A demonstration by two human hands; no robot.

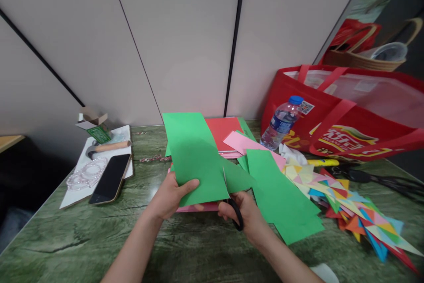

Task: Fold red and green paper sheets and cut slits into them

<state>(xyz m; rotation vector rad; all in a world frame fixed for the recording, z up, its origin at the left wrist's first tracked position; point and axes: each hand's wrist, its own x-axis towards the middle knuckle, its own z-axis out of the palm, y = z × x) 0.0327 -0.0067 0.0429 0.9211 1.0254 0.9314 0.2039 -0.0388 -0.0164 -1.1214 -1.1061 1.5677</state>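
Note:
My left hand (170, 195) pinches the lower left corner of a green paper sheet (195, 155) and holds it up above the table. My right hand (247, 216) grips black-handled scissors (233, 210), whose blades sit in the sheet's right edge. A cut strip of the same green paper (236, 178) hangs to the right of the blades. Below lie a pink sheet (198, 207) and a stack of red paper (223, 130). Another large green piece (281, 194) rests just right of my right hand.
A pile of coloured paper triangles (351, 205) covers the right of the green marble-pattern table (82, 239). Behind it stand a water bottle (281, 122) and a red tote bag (347, 115). At left lie a phone (111, 178), hammer (106, 147), bead bracelets (88, 171) and small box (94, 127).

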